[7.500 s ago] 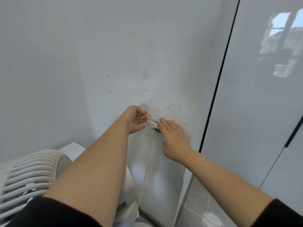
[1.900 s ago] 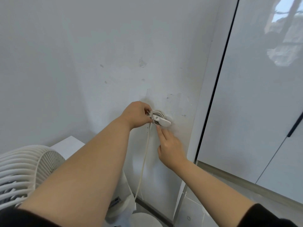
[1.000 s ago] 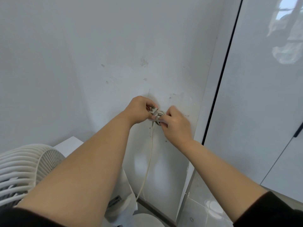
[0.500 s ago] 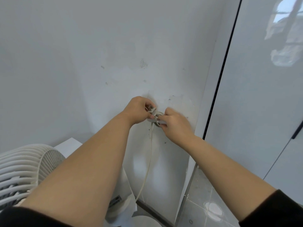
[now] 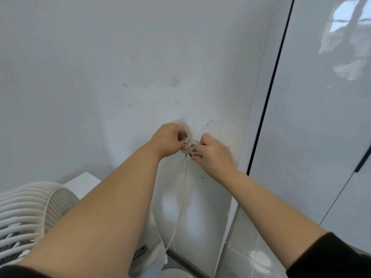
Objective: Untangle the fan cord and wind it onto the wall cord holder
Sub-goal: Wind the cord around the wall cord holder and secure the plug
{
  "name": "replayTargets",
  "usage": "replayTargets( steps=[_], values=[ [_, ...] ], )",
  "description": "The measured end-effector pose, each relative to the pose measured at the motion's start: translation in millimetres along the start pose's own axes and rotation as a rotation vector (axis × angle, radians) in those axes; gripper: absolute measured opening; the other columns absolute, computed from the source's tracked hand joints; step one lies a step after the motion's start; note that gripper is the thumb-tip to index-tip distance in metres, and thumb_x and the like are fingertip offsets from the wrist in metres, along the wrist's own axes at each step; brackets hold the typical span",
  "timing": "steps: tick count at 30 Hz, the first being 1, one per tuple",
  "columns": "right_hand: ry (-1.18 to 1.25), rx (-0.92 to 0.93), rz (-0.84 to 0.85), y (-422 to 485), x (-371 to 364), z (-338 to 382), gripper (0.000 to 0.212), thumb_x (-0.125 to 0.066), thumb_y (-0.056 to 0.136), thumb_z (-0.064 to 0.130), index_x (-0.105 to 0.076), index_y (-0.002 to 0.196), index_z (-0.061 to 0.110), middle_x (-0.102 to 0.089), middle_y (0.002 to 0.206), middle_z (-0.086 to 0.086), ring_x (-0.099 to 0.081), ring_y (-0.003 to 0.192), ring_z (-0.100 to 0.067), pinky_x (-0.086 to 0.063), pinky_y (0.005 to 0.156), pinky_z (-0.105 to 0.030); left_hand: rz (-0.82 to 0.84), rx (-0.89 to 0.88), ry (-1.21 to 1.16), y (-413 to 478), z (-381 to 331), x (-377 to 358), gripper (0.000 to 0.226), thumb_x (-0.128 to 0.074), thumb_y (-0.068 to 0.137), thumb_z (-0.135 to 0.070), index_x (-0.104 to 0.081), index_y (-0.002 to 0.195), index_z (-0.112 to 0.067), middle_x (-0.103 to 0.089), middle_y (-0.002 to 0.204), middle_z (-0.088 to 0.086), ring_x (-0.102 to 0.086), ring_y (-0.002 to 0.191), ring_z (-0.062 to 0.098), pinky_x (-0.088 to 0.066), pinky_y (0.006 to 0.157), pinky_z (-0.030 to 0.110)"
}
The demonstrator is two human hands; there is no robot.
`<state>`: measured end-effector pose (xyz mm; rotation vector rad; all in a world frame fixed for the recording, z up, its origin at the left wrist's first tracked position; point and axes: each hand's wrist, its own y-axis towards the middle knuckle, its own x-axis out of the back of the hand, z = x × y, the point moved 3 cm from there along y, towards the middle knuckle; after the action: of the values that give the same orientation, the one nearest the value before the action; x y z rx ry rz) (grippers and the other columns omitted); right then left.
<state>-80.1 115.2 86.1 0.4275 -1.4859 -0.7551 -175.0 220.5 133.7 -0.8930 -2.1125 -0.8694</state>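
Low on the white wall (image 5: 140, 77), just left of a tall glossy cabinet door (image 5: 321, 147), both hands meet at the cord holder (image 5: 194, 145). Only a small round part of it, wrapped in pale coils, shows between them. The left hand (image 5: 167, 140) comes in from the left with its fingers curled and pinches the white plug (image 5: 185, 138) between thumb and fingers. The plug's metal prongs point up and to the left, just beside the holder. The right hand (image 5: 213, 155) comes in from the right with its fingers bent inward at the holder's lower right edge, where the fingertips grip a loop of the fan cord (image 5: 184, 187). How much of the cord they enclose cannot be told, since the knuckles hide it. Several turns of cord lie wound on the holder. From there the cord drops in one loose line down the wall and curves left near the bottom towards the base of the fan (image 5: 30, 213), whose white ribbed grille fills the lower left corner behind the left forearm. Grey tiled floor (image 5: 247, 259) shows at the foot of the cabinet door, and a black sleeve (image 5: 329, 257) covers the right arm near the lower right edge. Small dark marks dot the wall around the holder.
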Motion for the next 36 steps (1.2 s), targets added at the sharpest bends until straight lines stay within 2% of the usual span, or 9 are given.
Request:
replayTargets(
  steps=[8, 12, 16, 20, 24, 27, 29, 33, 36],
  values=[
    [-0.012, 0.142, -0.04, 7, 1, 0, 0.017, -0.083, 0.059, 0.011, -0.067, 0.064, 0.009, -0.05, 0.068, -0.005, -0.049, 0.053, -0.025, -0.026, 0.043, -0.022, 0.026, 0.017, -0.012, 0, 0, -2, 0.032, -0.08, 0.071, -0.009, -0.068, 0.101, -0.007, -0.057, 0.085, 0.002, -0.051, 0.079, 0.015, -0.04, 0.066, 0.018],
    [0.0, 0.129, -0.17, 1, -4, -1, 0.016, -0.081, 0.061, 0.011, -0.066, 0.063, 0.008, -0.049, 0.066, -0.004, -0.048, 0.056, -0.022, -0.028, 0.042, -0.022, 0.028, 0.028, -0.054, 1, 0, -3, 0.033, -0.08, 0.07, -0.007, -0.068, 0.101, -0.006, -0.056, 0.085, 0.002, -0.051, 0.079, 0.016, -0.041, 0.068, 0.019],
    [-0.003, 0.109, -0.38, -6, -10, 1, 0.017, -0.068, 0.075, 0.016, -0.064, 0.061, 0.008, -0.048, 0.063, -0.003, -0.038, 0.065, -0.015, -0.032, 0.042, -0.025, 0.033, 0.04, -0.113, 1, 0, -2, 0.031, -0.079, 0.07, -0.003, -0.068, 0.098, -0.001, -0.051, 0.074, -0.002, -0.047, 0.072, 0.015, -0.039, 0.063, 0.016],
    [0.009, 0.074, -0.51, -12, -15, 5, 0.024, -0.067, 0.079, 0.015, -0.056, 0.059, 0.006, -0.049, 0.063, -0.006, -0.036, 0.066, -0.016, -0.028, 0.048, -0.024, 0.042, 0.072, -0.179, 2, 0, -3, 0.029, -0.078, 0.069, 0.001, -0.066, 0.095, 0.006, -0.046, 0.077, 0.007, -0.04, 0.072, 0.018, -0.036, 0.065, 0.024],
    [0.02, -0.052, -0.556, -19, -23, 10, 0.024, -0.072, 0.075, 0.009, -0.055, 0.059, 0.003, -0.046, 0.064, -0.008, -0.037, 0.064, -0.018, -0.029, 0.045, -0.027, 0.044, 0.068, -0.187, 3, -2, -3, 0.026, -0.078, 0.07, 0.0, -0.061, 0.088, -0.009, -0.045, 0.079, 0.008, -0.04, 0.072, 0.018, -0.034, 0.06, 0.022],
    [0.101, -0.197, -0.573, -26, -31, 14, 0.012, -0.074, 0.073, 0.004, -0.064, 0.067, 0.002, -0.047, 0.068, -0.007, -0.044, 0.06, -0.02, -0.034, 0.044, -0.026, 0.035, 0.057, -0.17, 3, -3, -5, 0.03, -0.079, 0.069, -0.002, -0.057, 0.086, -0.013, -0.045, 0.079, 0.008, -0.04, 0.072, 0.018, -0.036, 0.065, 0.024],
    [0.156, -0.273, -0.58, -29, -35, 15, 0.008, -0.075, 0.072, 0.002, -0.068, 0.076, 0.002, -0.048, 0.073, -0.006, -0.044, 0.064, -0.016, -0.034, 0.049, -0.022, 0.026, 0.057, -0.163, 4, -3, -6, 0.026, -0.079, 0.069, -0.002, -0.06, 0.085, -0.009, -0.046, 0.079, 0.007, -0.04, 0.072, 0.018, -0.037, 0.067, 0.027],
    [0.234, -0.363, -0.571, -31, -34, 18, 0.02, -0.075, 0.071, 0.0, -0.067, 0.089, 0.003, -0.053, 0.083, -0.006, -0.045, 0.072, -0.009, -0.035, 0.061, -0.013, -0.004, 0.054, -0.145, 6, -2, -6, 0.031, -0.08, 0.069, -0.003, -0.066, 0.095, 0.006, -0.049, 0.08, 0.006, -0.044, 0.072, 0.018, -0.04, 0.07, 0.028],
    [0.301, -0.426, -0.544, -33, -32, 19, 0.028, -0.075, 0.073, 0.006, -0.064, 0.099, 0.004, -0.057, 0.091, -0.007, -0.05, 0.079, -0.009, -0.041, 0.066, -0.016, -0.015, 0.041, -0.139, 7, -2, -7, 0.031, -0.08, 0.069, -0.003, -0.067, 0.096, 0.005, -0.051, 0.081, 0.005, -0.045, 0.073, 0.018, -0.04, 0.069, 0.026]
  ],
)
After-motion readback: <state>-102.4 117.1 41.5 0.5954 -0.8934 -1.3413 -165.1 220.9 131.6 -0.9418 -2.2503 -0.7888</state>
